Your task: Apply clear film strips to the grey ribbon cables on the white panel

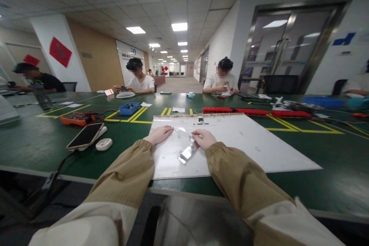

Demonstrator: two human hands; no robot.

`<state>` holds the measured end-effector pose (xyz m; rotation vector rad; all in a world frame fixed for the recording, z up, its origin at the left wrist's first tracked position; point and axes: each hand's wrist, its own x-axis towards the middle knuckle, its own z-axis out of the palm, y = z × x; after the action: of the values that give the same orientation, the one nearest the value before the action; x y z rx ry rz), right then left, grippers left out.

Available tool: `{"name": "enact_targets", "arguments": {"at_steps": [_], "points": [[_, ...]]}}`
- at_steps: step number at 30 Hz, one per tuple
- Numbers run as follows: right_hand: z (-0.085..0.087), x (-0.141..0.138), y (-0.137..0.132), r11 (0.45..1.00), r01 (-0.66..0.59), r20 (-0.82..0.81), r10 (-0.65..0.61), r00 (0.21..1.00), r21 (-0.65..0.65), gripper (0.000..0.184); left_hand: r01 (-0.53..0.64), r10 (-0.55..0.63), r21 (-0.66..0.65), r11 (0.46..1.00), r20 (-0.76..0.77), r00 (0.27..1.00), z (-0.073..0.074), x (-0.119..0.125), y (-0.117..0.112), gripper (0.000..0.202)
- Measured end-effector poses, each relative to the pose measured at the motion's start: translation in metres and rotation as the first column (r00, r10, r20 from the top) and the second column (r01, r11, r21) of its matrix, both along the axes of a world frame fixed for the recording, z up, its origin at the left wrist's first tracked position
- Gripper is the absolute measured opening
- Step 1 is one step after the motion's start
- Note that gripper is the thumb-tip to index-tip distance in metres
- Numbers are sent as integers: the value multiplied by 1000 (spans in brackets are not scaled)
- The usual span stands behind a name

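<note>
We see our left hand (159,134) and right hand (204,138) resting on the white board (259,142), each with fingers closed on one end of a clear strip (182,132) stretched between them. A shiny metal piece (186,153) lies at six o'clock from the strip, touching the right hand. A smartphone (85,135) sits at nine o'clock on the green counter (34,142).

Long green table (43,142) under ceiling light panels (179,27), glass doors (285,54) at right.

Head-worn view, forward and down over the table (43,144)
</note>
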<state>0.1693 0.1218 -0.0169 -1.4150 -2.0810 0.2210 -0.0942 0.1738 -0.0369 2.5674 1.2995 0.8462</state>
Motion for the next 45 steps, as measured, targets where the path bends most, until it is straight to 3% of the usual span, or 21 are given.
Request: {"name": "enact_targets", "arguments": {"at_steps": [4,9,14,18,26,33,37,40,43,45], "points": [[-1,0,1,999,-6,31,7,1000,-36,24,12,-12,28,1000,0,1000,2,0,-1,38],[-1,0,2,999,-1,13,1,1000,-41,25,59,-59,109,992,5,998,14,15,-16,35],[-2,1,5,999,-21,-2,21,1000,-37,33,233,-210,205,951,-126,969,24,53,-45,33],[-4,2,7,1000,-3,-35,2,999,-25,33,350,-304,150,925,-265,915,24,75,-58,32],[-9,5,14,994,47,-142,-60,988,-96,39,313,-276,141,939,-232,933,26,72,-58,30],[-4,6,11,991,79,-92,-88,992,-105,39,323,-293,134,937,-204,934,34,73,-63,29],[1,4,5,987,152,-45,-150,988,42,34,321,-289,134,937,-217,933,35,72,-64,27],[1,2,4,987,69,-59,-61,996,143,32,322,-289,136,937,-217,932,33,70,-62,26],[1,1,4,997,-28,16,27,1000,67,25,309,-278,133,942,-210,937,31,70,-60,26],[3,2,4,1000,22,56,-21,998,-9,24,309,-281,119,944,-205,938,32,70,-60,26]]}}
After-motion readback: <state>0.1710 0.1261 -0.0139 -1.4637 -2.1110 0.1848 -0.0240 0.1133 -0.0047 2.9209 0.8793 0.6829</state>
